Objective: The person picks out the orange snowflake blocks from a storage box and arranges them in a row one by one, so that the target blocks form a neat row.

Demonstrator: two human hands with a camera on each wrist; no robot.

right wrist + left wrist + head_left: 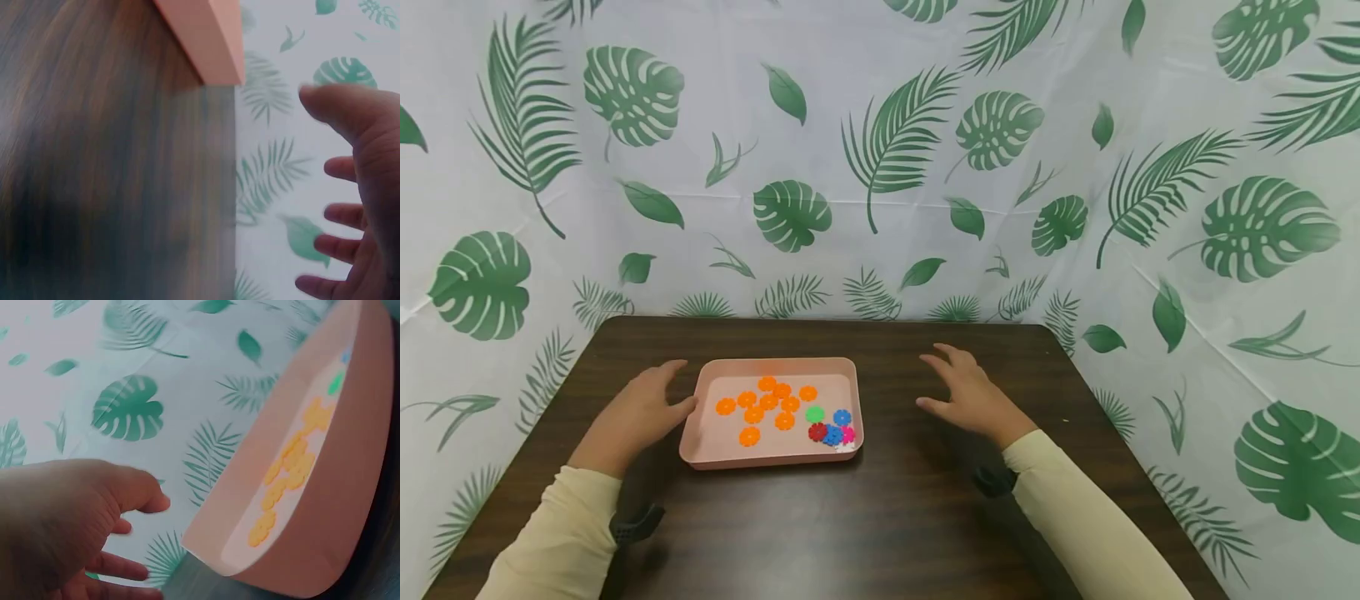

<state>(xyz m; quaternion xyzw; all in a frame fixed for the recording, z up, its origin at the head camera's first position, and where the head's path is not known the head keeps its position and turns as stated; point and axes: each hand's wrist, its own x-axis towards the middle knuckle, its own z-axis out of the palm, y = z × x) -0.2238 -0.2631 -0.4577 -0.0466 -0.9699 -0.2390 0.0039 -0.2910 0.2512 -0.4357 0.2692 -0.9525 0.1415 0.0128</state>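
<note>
One pink tray [778,447] (left hand [636,414] beside it) runs lengthwise left to right.

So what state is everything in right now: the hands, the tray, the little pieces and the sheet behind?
Left hand: open, empty, beside the tray's left end
Right hand: open, empty, apart from the tray
Tray: uncovered, flat on the table
Orange pieces: loosely scattered, some touching
Other coloured pieces: gathered toward the near right corner
Leaf-print sheet: hanging, creased
</note>
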